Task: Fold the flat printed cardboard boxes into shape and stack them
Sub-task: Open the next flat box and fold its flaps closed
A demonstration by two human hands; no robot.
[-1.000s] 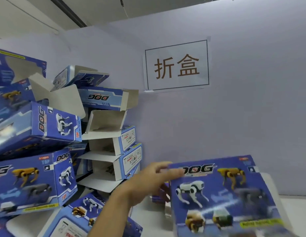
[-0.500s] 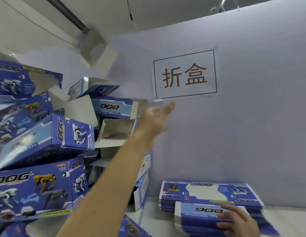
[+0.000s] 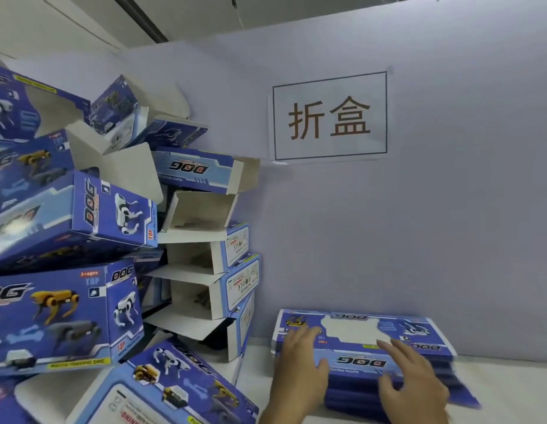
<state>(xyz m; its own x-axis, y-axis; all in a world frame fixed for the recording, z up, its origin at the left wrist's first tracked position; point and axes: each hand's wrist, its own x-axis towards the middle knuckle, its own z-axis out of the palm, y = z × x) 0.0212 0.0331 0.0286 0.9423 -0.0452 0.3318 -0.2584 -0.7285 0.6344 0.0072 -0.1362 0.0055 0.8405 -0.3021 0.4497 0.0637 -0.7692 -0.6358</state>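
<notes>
both hands rest flat-fingered on the stack of flat boxes (image 3: 364,341) by the wall on the tabletop (image 3: 511,381), left hand (image 3: 299,365) and right hand (image 3: 413,381) grasping nothing yet, likely to peel off the top sheet; folded boxes (image 3: 82,240) pile up at left

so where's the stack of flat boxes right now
In the head view the stack of flat boxes lies lower right, against the wall, under both hands and below the sign.
</notes>
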